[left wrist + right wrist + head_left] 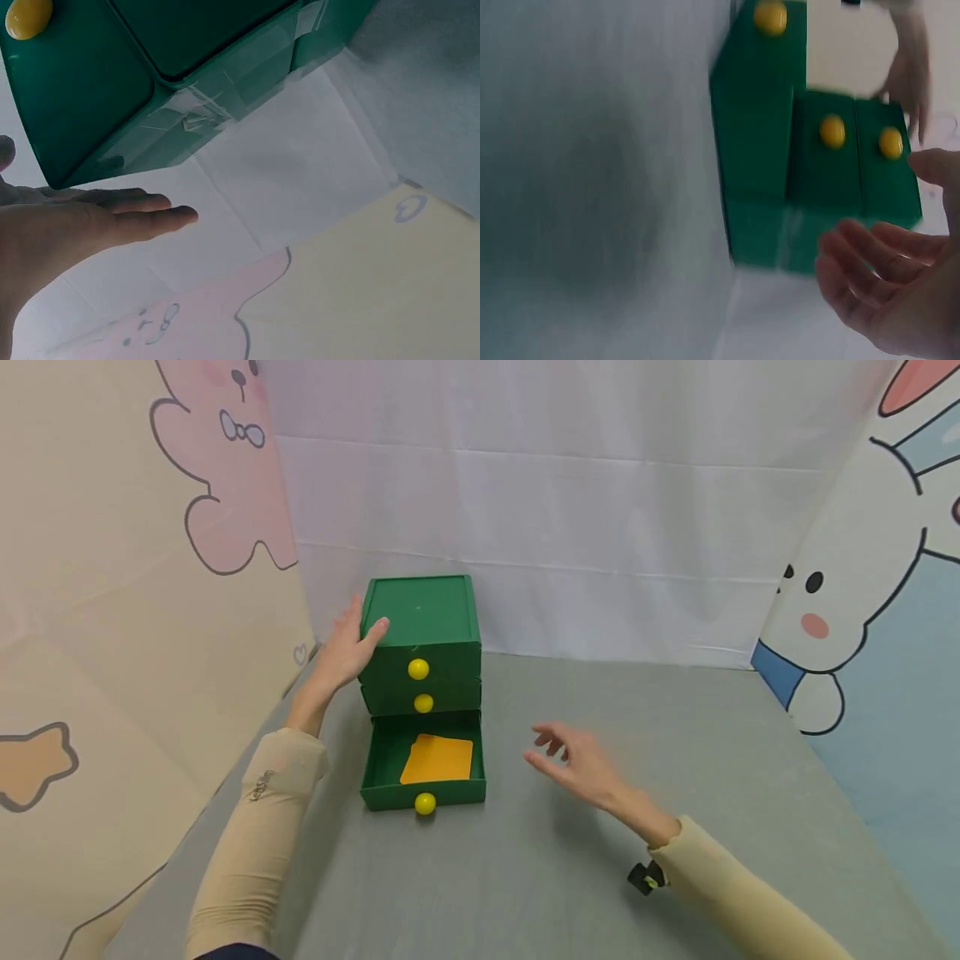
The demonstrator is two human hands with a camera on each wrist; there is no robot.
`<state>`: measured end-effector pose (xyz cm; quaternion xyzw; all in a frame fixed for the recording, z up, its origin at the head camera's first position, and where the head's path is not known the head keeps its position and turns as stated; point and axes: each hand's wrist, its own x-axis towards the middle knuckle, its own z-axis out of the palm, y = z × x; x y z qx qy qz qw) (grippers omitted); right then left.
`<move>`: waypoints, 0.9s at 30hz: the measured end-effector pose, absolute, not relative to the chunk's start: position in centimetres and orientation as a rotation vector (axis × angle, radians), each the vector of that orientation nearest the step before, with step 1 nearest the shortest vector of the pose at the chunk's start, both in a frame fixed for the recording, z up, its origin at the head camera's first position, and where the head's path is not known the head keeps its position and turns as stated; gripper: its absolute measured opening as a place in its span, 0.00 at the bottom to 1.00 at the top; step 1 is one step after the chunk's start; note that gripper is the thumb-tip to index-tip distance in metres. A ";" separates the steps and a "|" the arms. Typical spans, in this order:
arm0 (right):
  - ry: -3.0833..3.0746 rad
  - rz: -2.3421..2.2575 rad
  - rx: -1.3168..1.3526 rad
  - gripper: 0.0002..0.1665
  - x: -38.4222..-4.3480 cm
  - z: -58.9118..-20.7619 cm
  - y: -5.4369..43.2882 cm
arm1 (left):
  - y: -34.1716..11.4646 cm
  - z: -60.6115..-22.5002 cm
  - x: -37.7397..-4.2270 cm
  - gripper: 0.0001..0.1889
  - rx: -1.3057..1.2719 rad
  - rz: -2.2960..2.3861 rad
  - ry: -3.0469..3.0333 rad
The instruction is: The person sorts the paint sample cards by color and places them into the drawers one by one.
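Observation:
A green drawer unit [420, 606] with yellow round knobs stands on the table, its bottom drawer [386, 764] pulled out and the upper two closed. Inside that drawer lie orange-yellow cards [442, 760], slightly fanned. My left hand [348, 647] rests at the unit's upper left edge, thumb over the top and straight fingers along the side; the left wrist view shows clear tape on that side [217, 112]. To the right of the drawer, my right hand [577, 764] hovers over the table with loosely bent fingers and nothing in them.
The grey table [517, 885] spreads around the unit. A white cloth [555, 527] hangs behind it, and printed cartoon cloths [112, 568] line the sides. A small black device [643, 878] sits at my right wrist.

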<state>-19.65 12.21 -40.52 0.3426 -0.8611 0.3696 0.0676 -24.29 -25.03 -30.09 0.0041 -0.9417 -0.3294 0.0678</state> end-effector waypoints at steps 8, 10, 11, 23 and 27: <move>-2.881 2.208 1.067 0.23 -15.8 -43.5 4.8 | -26.6 -30.1 -24.8 0.51 0.062 -1.121 -2.952; -2.910 2.481 0.915 0.28 -15.1 -44.3 3.3 | -26.6 -30.1 -24.9 0.52 0.070 -1.121 -2.972; -2.904 2.607 0.828 0.30 -14.8 -44.6 2.7 | -26.6 -30.1 -25.0 0.53 0.073 -1.119 -2.983; -2.653 3.137 0.349 0.33 -14.0 -46.2 -1.6 | -27.0 -30.1 -25.5 0.53 0.061 -1.115 -3.022; -2.636 3.125 0.303 0.34 -13.9 -46.2 -2.1 | -27.3 -30.1 -25.5 0.54 0.075 -1.114 -3.028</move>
